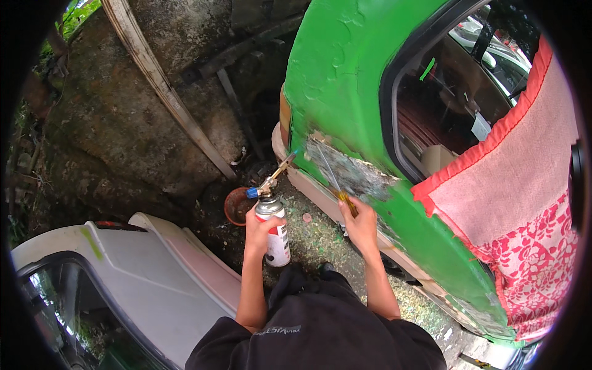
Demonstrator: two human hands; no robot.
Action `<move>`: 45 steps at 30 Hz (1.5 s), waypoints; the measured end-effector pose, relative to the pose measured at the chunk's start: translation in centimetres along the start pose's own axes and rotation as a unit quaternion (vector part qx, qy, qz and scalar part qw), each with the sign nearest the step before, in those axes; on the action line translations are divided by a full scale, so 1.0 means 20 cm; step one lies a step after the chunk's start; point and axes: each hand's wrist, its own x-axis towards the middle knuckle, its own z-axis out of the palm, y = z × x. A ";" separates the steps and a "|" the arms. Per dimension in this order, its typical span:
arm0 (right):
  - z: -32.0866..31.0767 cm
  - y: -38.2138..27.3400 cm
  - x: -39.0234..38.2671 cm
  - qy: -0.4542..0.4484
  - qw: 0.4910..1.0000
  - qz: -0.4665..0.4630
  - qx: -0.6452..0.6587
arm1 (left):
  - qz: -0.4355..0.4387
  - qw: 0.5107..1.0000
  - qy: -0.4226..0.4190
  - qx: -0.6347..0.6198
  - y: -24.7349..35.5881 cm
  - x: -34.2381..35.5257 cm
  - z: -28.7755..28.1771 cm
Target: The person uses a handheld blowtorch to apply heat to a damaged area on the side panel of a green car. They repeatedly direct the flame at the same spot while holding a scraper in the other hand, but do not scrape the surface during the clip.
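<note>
My left hand (pixel 258 227) is wrapped round a white and red gas canister (pixel 279 248). A brass blowtorch head (pixel 271 181) with a blue knob is mounted on top, and a small bluish flame shows at its nozzle, close to the green car body (pixel 330 68). In my right hand (pixel 362 227) is a screwdriver (pixel 346 202) with a yellow handle. Its long thin shaft slants up across a bare grey patch (pixel 361 171), where the paint is gone. Whether the tip touches the surface I cannot tell. Scorched, flaking paint borders the patch near the flame.
A pink and red towel (pixel 505 185) hangs over the car beside its window (pixel 444 111). At lower left stands a white car (pixel 142 271). An orange-brown bucket (pixel 236 206) sits behind the canister. Paint flakes litter the ground (pixel 308 237). A long curved strip (pixel 154 74) leans against the rocky wall.
</note>
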 end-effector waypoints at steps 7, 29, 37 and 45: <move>0.02 0.01 0.09 -0.014 0.998 -0.018 -0.055 | -0.017 0.999 0.031 -0.006 -0.07 -0.01 -0.02; 0.20 0.05 0.04 -0.158 0.855 0.216 0.444 | 0.028 0.999 -0.016 0.004 -0.01 0.05 0.01; 0.17 0.06 0.01 -0.187 0.780 0.263 0.537 | 0.007 0.999 -0.037 0.009 0.01 0.04 -0.01; 0.17 0.01 0.05 -0.177 0.797 0.258 0.516 | 0.008 0.999 -0.029 0.012 -0.02 0.06 0.00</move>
